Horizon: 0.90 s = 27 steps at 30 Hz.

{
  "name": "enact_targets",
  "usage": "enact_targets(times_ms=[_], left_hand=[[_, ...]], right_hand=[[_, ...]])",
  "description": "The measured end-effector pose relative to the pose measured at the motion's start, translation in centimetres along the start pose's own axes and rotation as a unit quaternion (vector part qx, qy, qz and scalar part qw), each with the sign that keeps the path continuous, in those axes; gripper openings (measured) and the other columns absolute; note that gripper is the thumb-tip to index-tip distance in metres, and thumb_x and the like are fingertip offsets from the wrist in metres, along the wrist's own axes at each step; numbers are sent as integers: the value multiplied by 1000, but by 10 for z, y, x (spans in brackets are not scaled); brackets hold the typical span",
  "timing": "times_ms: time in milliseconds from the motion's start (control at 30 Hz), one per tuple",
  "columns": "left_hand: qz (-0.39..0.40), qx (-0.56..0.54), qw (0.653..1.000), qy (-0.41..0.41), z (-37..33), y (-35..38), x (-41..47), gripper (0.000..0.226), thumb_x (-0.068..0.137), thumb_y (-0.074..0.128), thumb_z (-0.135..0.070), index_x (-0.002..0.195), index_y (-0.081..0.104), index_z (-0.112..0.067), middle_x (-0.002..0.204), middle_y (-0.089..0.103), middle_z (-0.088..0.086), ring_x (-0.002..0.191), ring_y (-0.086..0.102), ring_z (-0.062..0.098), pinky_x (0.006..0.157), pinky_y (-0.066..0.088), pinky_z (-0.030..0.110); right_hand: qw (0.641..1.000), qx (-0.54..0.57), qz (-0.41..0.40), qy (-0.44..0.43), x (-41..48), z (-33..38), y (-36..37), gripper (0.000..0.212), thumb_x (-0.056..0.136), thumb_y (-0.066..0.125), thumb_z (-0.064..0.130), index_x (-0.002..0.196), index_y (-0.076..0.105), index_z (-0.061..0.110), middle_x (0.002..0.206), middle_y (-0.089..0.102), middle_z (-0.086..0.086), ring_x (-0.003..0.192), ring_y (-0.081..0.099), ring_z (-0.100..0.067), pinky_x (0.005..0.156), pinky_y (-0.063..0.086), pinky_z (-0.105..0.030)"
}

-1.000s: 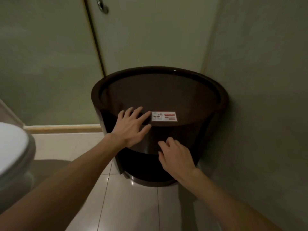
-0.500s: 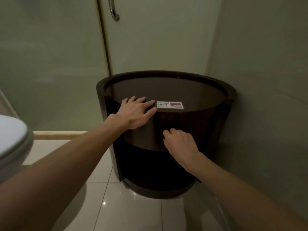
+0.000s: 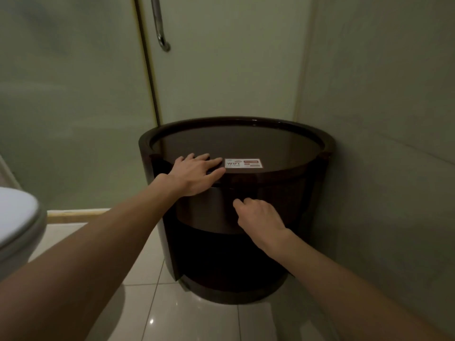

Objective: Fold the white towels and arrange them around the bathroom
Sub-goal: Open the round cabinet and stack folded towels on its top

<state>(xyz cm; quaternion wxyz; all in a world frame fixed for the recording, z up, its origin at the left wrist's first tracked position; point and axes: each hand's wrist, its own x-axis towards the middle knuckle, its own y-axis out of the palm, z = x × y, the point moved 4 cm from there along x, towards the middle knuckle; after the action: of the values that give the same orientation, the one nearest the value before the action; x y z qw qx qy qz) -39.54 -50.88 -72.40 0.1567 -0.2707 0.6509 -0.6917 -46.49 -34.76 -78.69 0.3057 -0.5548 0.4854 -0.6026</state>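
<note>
- Head view: one round dark cabinet [image 3: 236, 193] stands on the pale tiled floor [image 3: 192, 313] in the corner, against the wall [image 3: 384, 119] and a glass door [image 3: 216, 70] with one metal handle [image 3: 160, 28].
- One wifi sticker [image 3: 243, 163] lies on its top; one toilet [image 3: 17, 222] sits at left.
- Left hand [image 3: 197, 173] lies flat and spread on the top's front edge, gripping nothing.
- Right hand [image 3: 261, 217] is loosely curled against the cabinet's front, empty.
- No towel shows.
</note>
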Motion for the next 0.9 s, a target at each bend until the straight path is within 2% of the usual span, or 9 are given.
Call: enact_targets(times_ms=[200, 300, 400, 533, 667, 833, 900], left_hand=[[17, 9, 1000, -23, -2, -4, 3, 65, 84, 14, -75, 143, 22, -49, 156, 25, -1, 141, 24, 32, 111, 17, 51], [22, 9, 999, -25, -2, -3, 2, 65, 84, 16, -76, 143, 22, -50, 156, 24, -1, 141, 24, 32, 112, 18, 52], [22, 15, 999, -22, -1, -3, 1, 65, 84, 15, -76, 143, 23, -49, 156, 25, 0, 140, 26, 32, 111, 20, 52], [25, 17, 999, -25, -3, -5, -1, 64, 86, 17, -74, 144, 22, -48, 156, 25, 0, 140, 26, 32, 111, 20, 51], [43, 9, 999, -31, -3, -7, -3, 64, 86, 17, -75, 144, 21, -49, 157, 22, 0, 141, 22, 33, 112, 17, 51], [47, 7, 999, -24, -5, -11, -4, 64, 87, 18, -73, 144, 22, -47, 157, 23, 1, 140, 25, 33, 112, 21, 50], [51, 8, 998, -23, -5, -11, -4, 64, 87, 18, -74, 144, 22, -47, 157, 23, 1, 140, 25, 33, 112, 21, 50]], right_hand=[[1000, -2, 13, -25, -13, 6, -10, 9, 90, 53, 9, 98, 51, 14, 87, 61, -7, 74, 61, -24, 56, 40, -33], [999, -1, 8, -33, -24, 12, -21, 7, 90, 47, 7, 95, 52, 10, 85, 61, -10, 74, 61, -29, 56, 36, -35], [999, 1, 14, -35, -35, 18, -27, 6, 91, 46, 7, 91, 49, 12, 80, 56, -8, 68, 55, -26, 56, 35, -34], [999, 10, 24, -27, -47, 24, -33, 12, 92, 45, 7, 85, 39, 15, 74, 43, -4, 62, 42, -21, 56, 33, -33], [999, 6, 25, -35, -59, 31, -41, 18, 91, 46, 6, 84, 33, 16, 72, 42, -3, 60, 41, -20, 55, 34, -33], [998, 7, 40, -54, -73, 38, -50, 15, 92, 50, 11, 86, 37, 16, 71, 43, -3, 58, 40, -19, 54, 34, -34], [998, 8, 37, -57, -81, 41, -55, 19, 91, 51, 13, 85, 34, 17, 70, 41, -2, 58, 39, -19, 54, 32, -34]])
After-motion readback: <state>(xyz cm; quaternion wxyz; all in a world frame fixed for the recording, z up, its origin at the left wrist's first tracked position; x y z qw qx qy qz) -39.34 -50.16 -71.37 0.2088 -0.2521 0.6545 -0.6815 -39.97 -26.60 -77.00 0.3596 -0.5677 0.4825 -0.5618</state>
